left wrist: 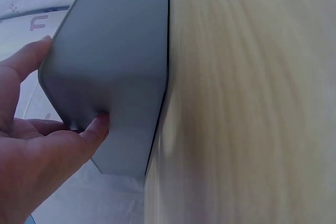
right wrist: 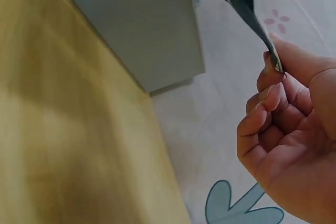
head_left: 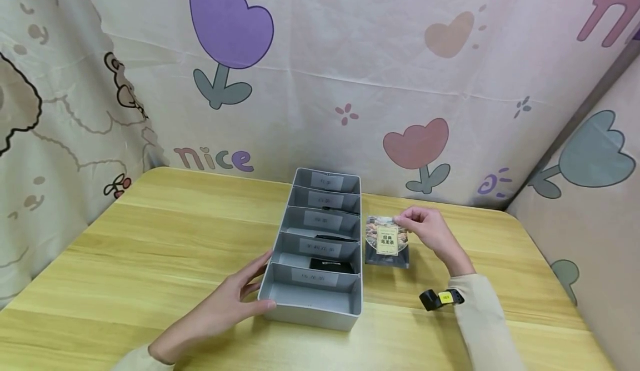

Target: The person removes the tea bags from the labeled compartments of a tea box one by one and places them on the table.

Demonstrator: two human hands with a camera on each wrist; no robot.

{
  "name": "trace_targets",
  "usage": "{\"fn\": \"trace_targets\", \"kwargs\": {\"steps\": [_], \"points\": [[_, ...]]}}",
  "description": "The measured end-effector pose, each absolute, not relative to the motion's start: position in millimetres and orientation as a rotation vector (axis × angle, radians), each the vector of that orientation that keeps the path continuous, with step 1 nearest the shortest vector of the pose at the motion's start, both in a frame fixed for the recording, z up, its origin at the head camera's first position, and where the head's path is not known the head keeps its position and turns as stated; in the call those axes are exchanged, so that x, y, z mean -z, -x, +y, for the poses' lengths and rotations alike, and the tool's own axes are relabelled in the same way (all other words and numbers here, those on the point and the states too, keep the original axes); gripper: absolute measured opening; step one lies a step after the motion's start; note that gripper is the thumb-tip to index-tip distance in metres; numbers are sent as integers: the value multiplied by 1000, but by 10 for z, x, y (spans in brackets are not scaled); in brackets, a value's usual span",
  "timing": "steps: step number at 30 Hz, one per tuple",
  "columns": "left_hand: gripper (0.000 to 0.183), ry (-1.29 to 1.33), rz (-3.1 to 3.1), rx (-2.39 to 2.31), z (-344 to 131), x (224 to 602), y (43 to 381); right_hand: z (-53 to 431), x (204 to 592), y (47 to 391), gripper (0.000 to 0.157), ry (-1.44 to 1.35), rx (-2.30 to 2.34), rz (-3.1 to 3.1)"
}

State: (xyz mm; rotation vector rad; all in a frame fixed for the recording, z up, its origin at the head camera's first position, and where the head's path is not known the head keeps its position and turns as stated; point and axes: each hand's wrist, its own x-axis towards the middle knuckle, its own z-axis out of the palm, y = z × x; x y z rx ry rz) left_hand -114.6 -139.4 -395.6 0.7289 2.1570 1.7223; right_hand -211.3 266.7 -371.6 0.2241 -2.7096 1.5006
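Observation:
A long grey organizer box [head_left: 310, 312] with a row of labelled compartments stands on the table. My left hand [head_left: 235, 293] grips its near left corner, the thumb at the front and the fingers along the side wall. In the left wrist view, fingertips [left wrist: 98, 124] press on the grey wall. To the right of the box, my right hand [head_left: 430, 232] pinches a dark tea bag sachet [head_left: 387, 243] by its upper right corner, its printed front facing up. In the right wrist view the sachet [right wrist: 244, 6] appears edge-on between thumb and forefinger.
Dark sachets [head_left: 332, 265] lie in several of the middle compartments; the nearest one holds nothing. A wood-grain table [head_left: 165, 249] carries the box. A cloth [head_left: 320, 54] printed with flowers hangs behind. A black wrist strap [head_left: 440, 299] is at the right sleeve.

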Motion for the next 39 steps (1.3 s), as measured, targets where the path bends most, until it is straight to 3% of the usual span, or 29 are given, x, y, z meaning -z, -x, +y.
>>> {"fn": "trace_targets", "kwargs": {"steps": [39], "points": [[83, -726, 2133, -1736, -1393, 3951, 1126, 2615, 4039, 2190, 11, -293, -1177, -2903]]}}
